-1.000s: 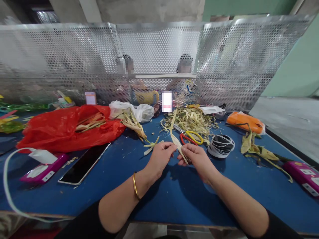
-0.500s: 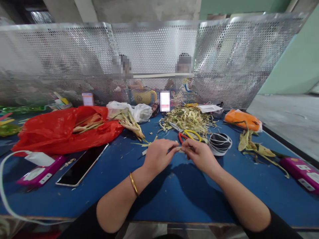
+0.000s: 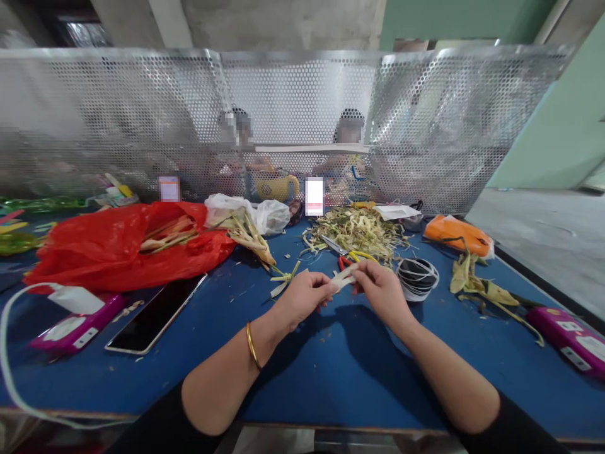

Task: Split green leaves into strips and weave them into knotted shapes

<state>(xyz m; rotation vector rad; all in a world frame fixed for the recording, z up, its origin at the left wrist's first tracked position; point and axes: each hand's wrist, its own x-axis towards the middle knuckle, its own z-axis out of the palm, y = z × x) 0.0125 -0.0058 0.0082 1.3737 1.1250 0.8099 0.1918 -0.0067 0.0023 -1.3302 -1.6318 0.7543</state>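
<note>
A short pale strip of dried husk is stretched between my two hands, above the middle of the blue table. My left hand pinches its left end between thumb and finger. The right end is pinched by my right hand. Just beyond my hands lie scissors with red and yellow handles, partly hidden by my right fingers. A small knotted bundle of husk strips sits left of my left hand. Close to my right hand stands a black-and-white spool of cord.
A heap of husk shreds lies behind the scissors. To the left are a red plastic bag, a phone and a purple power bank; to the right, an orange packet and dry husks. A perforated metal screen stands behind.
The husk strip now shows wider and flatter between my fingers. My left hand has shifted slightly right and down, and the small knotted bundle is more exposed. The camera view has tilted a little.
</note>
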